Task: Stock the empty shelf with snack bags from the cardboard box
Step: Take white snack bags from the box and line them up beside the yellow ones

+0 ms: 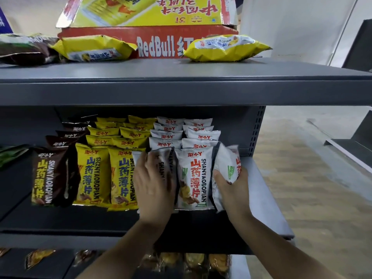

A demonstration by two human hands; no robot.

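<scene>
Presently, the white snack bag [226, 168] stood edge-on at the right end of the middle shelf [265, 198], gripped low by the right hand [233, 188]. The left hand [155, 178], fingers extended, pressed a front bag [166, 158] back. The step called for turning the label forward and seating the bag upright.

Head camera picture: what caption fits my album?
Left hand presses the left white bag; right hand grips the tilted white bag on the grey shelf.

Matt grey painted metal shelf [263, 194], glossy crinkled plastic-film snack bags [193, 174], printed cardboard box [157, 47] with slight sheen, pale wood-look floor [302, 178].
</scene>
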